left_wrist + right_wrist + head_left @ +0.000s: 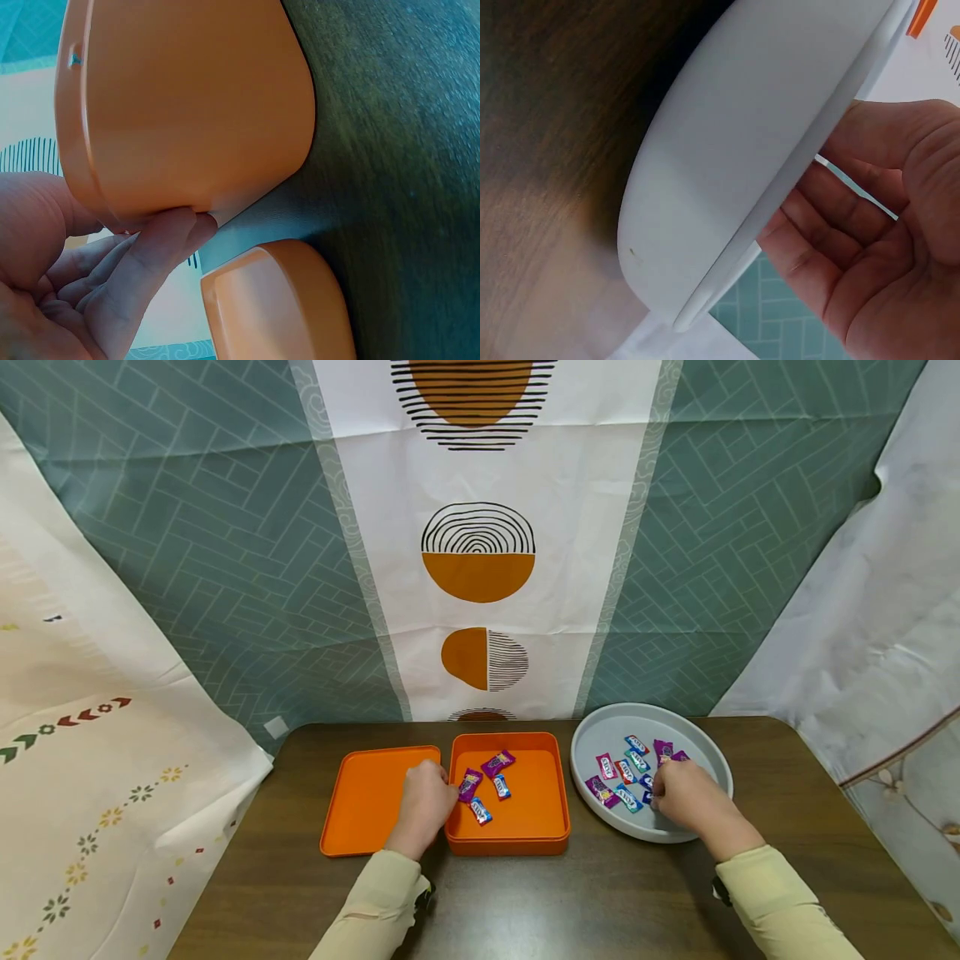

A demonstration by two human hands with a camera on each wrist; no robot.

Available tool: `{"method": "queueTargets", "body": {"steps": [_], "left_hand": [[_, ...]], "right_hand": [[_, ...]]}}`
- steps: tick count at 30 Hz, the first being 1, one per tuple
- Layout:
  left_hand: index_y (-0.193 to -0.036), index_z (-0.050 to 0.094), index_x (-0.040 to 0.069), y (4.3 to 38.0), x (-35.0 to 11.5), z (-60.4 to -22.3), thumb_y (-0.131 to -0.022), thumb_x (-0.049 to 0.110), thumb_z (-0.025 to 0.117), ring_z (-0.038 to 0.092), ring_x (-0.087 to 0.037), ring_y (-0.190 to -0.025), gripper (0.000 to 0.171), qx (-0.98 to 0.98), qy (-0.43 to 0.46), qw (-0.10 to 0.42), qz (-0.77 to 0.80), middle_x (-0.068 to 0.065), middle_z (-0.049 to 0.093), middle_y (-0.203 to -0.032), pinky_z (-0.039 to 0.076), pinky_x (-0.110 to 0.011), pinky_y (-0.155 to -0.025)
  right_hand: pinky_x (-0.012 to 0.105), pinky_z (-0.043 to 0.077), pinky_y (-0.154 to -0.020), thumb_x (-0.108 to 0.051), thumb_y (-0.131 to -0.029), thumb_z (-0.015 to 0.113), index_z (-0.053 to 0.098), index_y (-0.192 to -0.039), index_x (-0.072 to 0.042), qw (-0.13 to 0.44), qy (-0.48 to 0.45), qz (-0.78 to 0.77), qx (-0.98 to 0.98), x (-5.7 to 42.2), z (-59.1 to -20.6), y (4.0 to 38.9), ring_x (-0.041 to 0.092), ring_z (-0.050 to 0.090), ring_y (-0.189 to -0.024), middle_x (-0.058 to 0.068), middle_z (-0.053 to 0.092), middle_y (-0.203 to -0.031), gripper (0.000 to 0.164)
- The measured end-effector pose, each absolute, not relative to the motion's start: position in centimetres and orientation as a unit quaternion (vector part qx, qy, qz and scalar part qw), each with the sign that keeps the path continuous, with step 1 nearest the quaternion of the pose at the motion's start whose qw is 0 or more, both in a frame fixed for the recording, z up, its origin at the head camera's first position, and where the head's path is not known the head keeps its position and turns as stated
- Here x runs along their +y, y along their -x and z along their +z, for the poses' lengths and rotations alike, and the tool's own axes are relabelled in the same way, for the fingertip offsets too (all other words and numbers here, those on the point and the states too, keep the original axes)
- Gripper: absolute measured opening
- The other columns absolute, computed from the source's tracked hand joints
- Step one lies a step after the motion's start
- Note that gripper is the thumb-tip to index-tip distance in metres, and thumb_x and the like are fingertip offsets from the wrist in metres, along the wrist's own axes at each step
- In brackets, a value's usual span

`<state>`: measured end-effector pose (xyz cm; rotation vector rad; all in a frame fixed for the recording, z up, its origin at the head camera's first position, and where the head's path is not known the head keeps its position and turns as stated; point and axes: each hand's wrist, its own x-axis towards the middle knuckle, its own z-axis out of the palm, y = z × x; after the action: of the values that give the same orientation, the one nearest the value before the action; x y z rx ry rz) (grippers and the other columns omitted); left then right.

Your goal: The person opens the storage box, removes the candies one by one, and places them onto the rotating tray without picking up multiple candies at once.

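My left hand (426,802) grips the left side of an orange box (528,814). In the left wrist view its thumb goes over the rim and its fingers (161,244) touch the outer wall. Inside the box lie a purple wrapped candy (498,763), another purple one (469,785) and two small blue-and-white candies (480,811). My right hand (693,797) reaches over the edge of a round grey tray (600,735), fingers bent down among several wrapped candies (627,797). Its fingertips are hidden, behind the tray wall in the right wrist view, so whether they pinch a candy is unclear.
An orange lid (363,797) lies left of the box, partly behind my left forearm. Everything stands on a dark wooden table (525,906). A patterned curtain (480,477) hangs behind the table's far edge, with pale cloth on both sides.
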<state>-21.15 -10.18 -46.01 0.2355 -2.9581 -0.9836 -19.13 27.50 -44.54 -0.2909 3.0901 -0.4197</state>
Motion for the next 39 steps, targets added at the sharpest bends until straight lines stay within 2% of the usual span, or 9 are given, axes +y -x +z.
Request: {"method": "queueTargets", "body": {"steps": [5, 13, 22, 30, 34, 39], "left_hand": [[-0.076, 0.072, 0.003, 21.1, -10.2, -46.1, -0.078, 0.014, 0.073, 0.054, -0.013, -0.045, 0.011, -0.946, -0.079, 0.005, -0.314, -0.005, 0.062, -0.060, 0.048, -0.018, -0.044], [-0.073, 0.071, 0.003, 21.2, -10.2, -46.2, -0.077, 0.013, 0.073, 0.053, -0.013, -0.044, 0.012, -0.946, -0.079, 0.008, -0.314, -0.004, 0.061, -0.057, 0.047, -0.018, -0.043], [-0.078, 0.072, 0.002, 21.0, -10.3, -46.2, -0.078, 0.014, 0.074, 0.055, -0.012, -0.047, 0.012, -0.946, -0.079, 0.003, -0.314, -0.007, 0.065, -0.064, 0.050, -0.020, -0.045], [-0.078, 0.072, 0.003, 21.2, -10.3, -46.2, -0.078, 0.014, 0.073, 0.055, -0.013, -0.047, 0.011, -0.945, -0.079, 0.001, -0.316, -0.006, 0.066, -0.065, 0.050, -0.019, -0.045], [-0.078, 0.072, 0.003, 21.2, -10.3, -46.2, -0.078, 0.014, 0.073, 0.055, -0.013, -0.048, 0.011, -0.946, -0.082, -0.003, -0.315, -0.007, 0.066, -0.067, 0.051, -0.020, -0.046], [-0.080, 0.072, 0.002, 21.3, -10.3, -46.1, -0.078, 0.014, 0.073, 0.055, -0.013, -0.048, 0.012, -0.945, -0.084, -0.007, -0.315, -0.007, 0.066, -0.067, 0.051, -0.020, -0.046]], "right_hand": [[0.036, 0.050, -0.059, -0.009, -0.069, 0.075, 0.069, -0.070, -0.007, 0.006, 0.086, -0.128, 0.988, 27.6, -44.7, 19.1, 0.017, 0.055, -0.064, 0.003, 0.064, -0.069, 0.007], [0.037, 0.050, -0.059, -0.008, -0.067, 0.076, 0.069, -0.071, -0.006, 0.011, 0.083, -0.121, 0.989, 27.8, -44.8, 19.0, 0.018, 0.055, -0.064, 0.004, 0.064, -0.069, 0.008], [0.040, 0.051, -0.063, -0.008, -0.065, 0.076, 0.069, -0.073, -0.005, 0.006, 0.079, -0.117, 0.990, 27.8, -44.6, 19.0, 0.019, 0.055, -0.067, 0.005, 0.064, -0.071, 0.011], [0.040, 0.053, -0.063, -0.014, -0.072, 0.075, 0.070, -0.079, -0.004, 0.010, 0.068, -0.120, 0.990, 27.1, -43.4, 19.1, 0.020, 0.056, -0.067, 0.009, 0.066, -0.076, 0.013], [0.044, 0.053, -0.068, -0.021, -0.076, 0.073, 0.072, -0.085, -0.005, -0.005, 0.074, -0.122, 0.990, 25.9, -42.9, 19.3, 0.021, 0.059, -0.070, 0.009, 0.068, -0.080, 0.018], [0.047, 0.054, -0.073, -0.021, -0.080, 0.070, 0.071, -0.093, -0.004, -0.047, 0.103, -0.138, 0.984, 22.9, -42.0, 19.7, 0.025, 0.063, -0.077, 0.011, 0.069, -0.087, 0.021]]}}
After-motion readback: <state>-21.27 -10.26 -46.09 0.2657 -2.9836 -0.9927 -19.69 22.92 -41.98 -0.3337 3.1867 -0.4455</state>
